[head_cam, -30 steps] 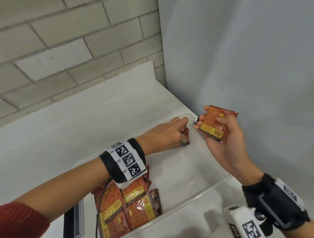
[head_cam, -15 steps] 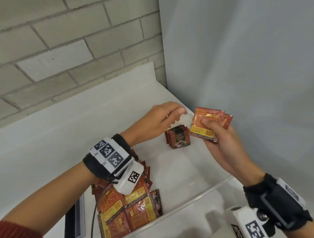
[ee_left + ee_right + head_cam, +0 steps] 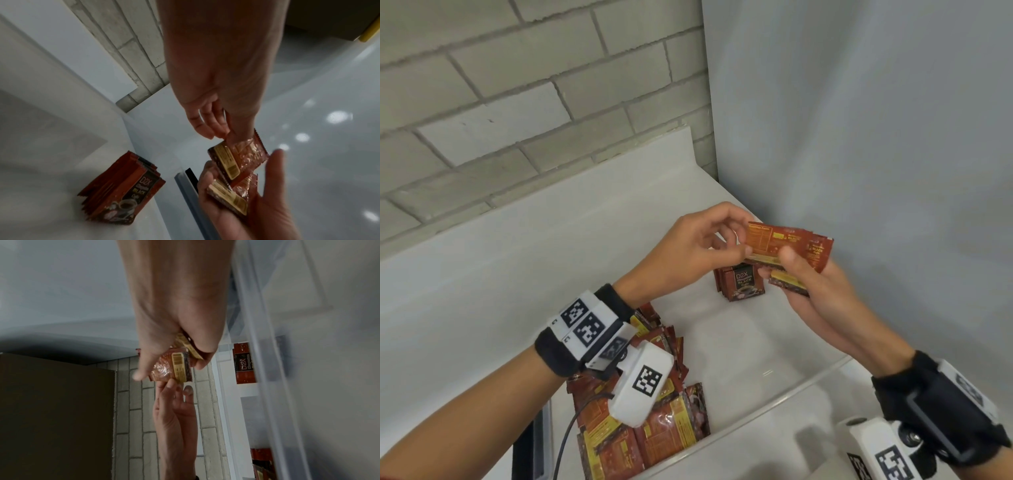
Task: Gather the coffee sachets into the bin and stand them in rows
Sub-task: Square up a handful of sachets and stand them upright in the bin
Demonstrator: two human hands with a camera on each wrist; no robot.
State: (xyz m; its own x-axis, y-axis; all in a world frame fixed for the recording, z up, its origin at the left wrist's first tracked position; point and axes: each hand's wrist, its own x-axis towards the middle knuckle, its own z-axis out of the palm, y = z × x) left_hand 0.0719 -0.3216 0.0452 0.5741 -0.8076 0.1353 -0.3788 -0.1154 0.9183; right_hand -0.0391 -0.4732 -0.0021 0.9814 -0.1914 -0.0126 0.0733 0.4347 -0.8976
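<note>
Overhead, above the bin's [image 3: 808,380] far corner, the left hand [image 3: 688,250] pinches the top sachet [image 3: 767,240] of the bunch gripped by the right hand [image 3: 815,294]; standing sachets [image 3: 741,284] below. Left wrist: thumb and fingers [image 3: 238,133] clamp that sachet. Right wrist: thumb presses the bunch [image 3: 174,363]

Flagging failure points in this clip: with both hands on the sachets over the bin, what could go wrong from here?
1. The right hand holds several fanned sachets while the left hand pinches the top one; pulling it could drag others loose.
2. The standing row in the bin has no support on its near side; a nudge could topple it.
3. The heap lies under the left wrist; its cable might snag it.
</note>
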